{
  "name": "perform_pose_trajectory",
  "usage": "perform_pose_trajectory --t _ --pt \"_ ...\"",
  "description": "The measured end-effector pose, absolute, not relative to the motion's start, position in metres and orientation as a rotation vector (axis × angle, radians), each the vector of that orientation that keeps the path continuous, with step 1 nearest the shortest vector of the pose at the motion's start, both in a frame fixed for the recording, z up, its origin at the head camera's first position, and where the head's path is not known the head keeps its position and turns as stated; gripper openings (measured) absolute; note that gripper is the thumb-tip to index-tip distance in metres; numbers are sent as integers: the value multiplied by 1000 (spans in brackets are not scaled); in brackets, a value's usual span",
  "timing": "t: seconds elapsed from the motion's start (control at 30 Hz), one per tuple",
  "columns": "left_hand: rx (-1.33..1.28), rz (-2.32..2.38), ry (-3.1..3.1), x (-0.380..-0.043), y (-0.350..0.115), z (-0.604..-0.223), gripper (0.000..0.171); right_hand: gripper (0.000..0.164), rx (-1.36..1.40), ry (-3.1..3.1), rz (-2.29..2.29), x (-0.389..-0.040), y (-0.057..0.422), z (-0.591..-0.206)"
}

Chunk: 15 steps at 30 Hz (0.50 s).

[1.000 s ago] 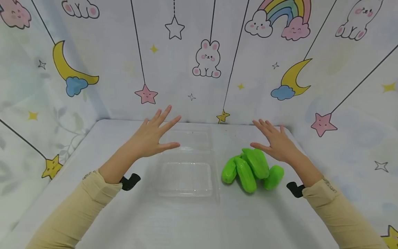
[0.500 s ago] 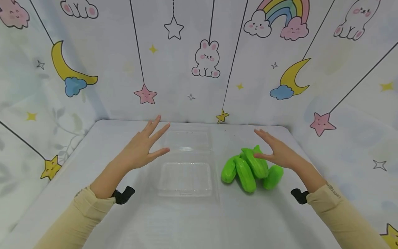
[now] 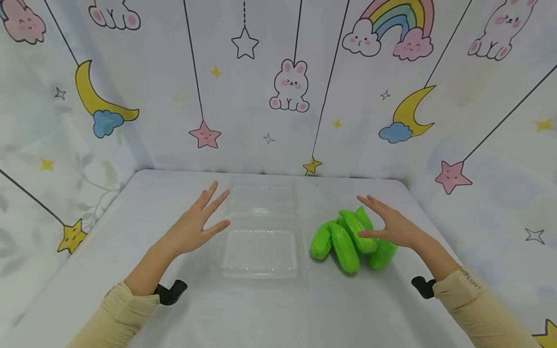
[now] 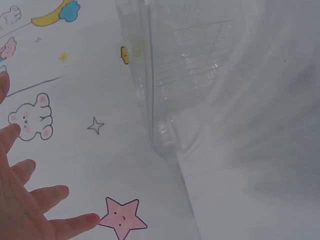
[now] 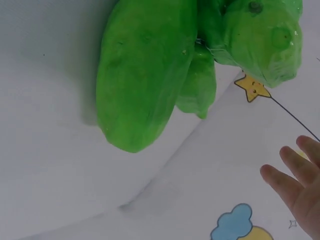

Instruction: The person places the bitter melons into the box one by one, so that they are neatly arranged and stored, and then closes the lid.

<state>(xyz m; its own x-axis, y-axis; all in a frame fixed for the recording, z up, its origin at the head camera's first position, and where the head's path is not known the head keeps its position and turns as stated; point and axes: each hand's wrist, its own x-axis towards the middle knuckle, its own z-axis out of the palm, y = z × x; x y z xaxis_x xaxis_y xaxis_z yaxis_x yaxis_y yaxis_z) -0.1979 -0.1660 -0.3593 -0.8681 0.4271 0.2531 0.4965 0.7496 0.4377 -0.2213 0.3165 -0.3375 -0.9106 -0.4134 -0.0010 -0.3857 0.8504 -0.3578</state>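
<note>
A clear plastic clamshell box (image 3: 261,253) lies opened out flat in the middle of the table, its lid (image 3: 262,200) at the far side. Right of it sits a heap of glossy bright green, elongated pieces (image 3: 344,246), like wrapped vegetables or fruit; their exact kind cannot be told. My left hand (image 3: 196,227) hovers left of the box with fingers spread, holding nothing. Above the right part of the heap is my right hand (image 3: 396,229), fingers extended and thumb apart, partly covering the green pieces. In the right wrist view, a gap shows between the fingers and a large green piece (image 5: 145,75).
The white table (image 3: 270,314) ends at a back edge against a white cloth backdrop (image 3: 243,106) printed with rabbits, stars and moons. Cloth also flanks both sides. A black wrist mount (image 3: 171,292) sits on the left wrist, another (image 3: 423,287) on the right.
Both hands have come down and nearer to the person. The left has shifted left away from the box; the right has sunk in front of the green heap. Box and green pieces stay put.
</note>
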Motion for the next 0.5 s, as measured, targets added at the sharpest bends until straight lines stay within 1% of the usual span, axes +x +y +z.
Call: perform_pose_trajectory --t 0.27,0.5 --pt "-746 -916 -2819 -193 -165 -379 68 92 -661 2924 -578 -220 317 -349" --pt "-755 -1037 -2823 -190 -161 -393 68 94 -703 2889 -630 -220 321 -360"
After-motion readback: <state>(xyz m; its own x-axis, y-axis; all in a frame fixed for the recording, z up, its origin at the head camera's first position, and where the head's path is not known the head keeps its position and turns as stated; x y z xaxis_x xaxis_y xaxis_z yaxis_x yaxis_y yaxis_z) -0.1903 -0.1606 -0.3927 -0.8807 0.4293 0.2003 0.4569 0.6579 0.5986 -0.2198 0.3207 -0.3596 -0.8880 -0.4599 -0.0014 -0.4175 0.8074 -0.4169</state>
